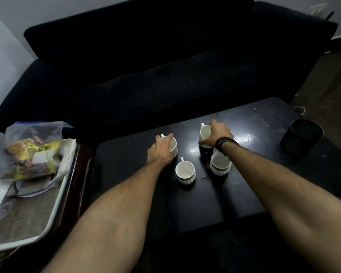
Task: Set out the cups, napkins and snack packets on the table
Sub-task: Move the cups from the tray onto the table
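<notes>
Several white ribbed cups stand on the black table (185,203). My left hand (160,152) grips the far-left cup (173,145) by its side. My right hand (217,134) wraps the far-right cup (204,134) from the right. Two more cups stand nearer to me, untouched: one (185,172) in the middle with its handle pointing away, and one (220,164) under my right wrist. A yellow snack packet (31,154) in a clear plastic bag lies on a tray (53,209) at the left. White paper (30,191), perhaps napkins, lies beneath the bag.
A dark round container (300,136) stands at the table's right end. A dark sofa (156,75) runs behind the table. The tray rests on a brown side table (77,174) to the left. The table top is wet and spotted near the right-hand cups.
</notes>
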A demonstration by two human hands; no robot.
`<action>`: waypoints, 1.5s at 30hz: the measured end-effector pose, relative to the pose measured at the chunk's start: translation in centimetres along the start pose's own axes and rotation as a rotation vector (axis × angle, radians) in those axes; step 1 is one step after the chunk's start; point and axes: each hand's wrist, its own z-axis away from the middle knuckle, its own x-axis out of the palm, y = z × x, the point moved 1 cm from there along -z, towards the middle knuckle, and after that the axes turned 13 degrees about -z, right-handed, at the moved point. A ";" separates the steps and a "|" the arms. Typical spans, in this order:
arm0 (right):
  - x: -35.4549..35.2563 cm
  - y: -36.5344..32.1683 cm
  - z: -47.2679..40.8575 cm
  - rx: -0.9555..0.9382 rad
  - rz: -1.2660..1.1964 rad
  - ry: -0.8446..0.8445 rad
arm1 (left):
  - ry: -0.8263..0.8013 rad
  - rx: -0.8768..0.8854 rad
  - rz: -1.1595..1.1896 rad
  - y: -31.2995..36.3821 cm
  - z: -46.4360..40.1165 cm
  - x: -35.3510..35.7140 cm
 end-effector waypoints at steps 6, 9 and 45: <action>1.1 0.8 -1.5 0.027 0.049 0.014 | -0.033 0.016 -0.004 1.0 -1.9 0.9; 1.3 1.2 -1.9 0.035 0.051 0.027 | -0.042 0.036 -0.001 1.6 -2.8 0.9; 0.7 -1.0 -0.1 -0.172 0.089 0.105 | -0.047 0.054 -0.010 -0.1 -1.7 0.2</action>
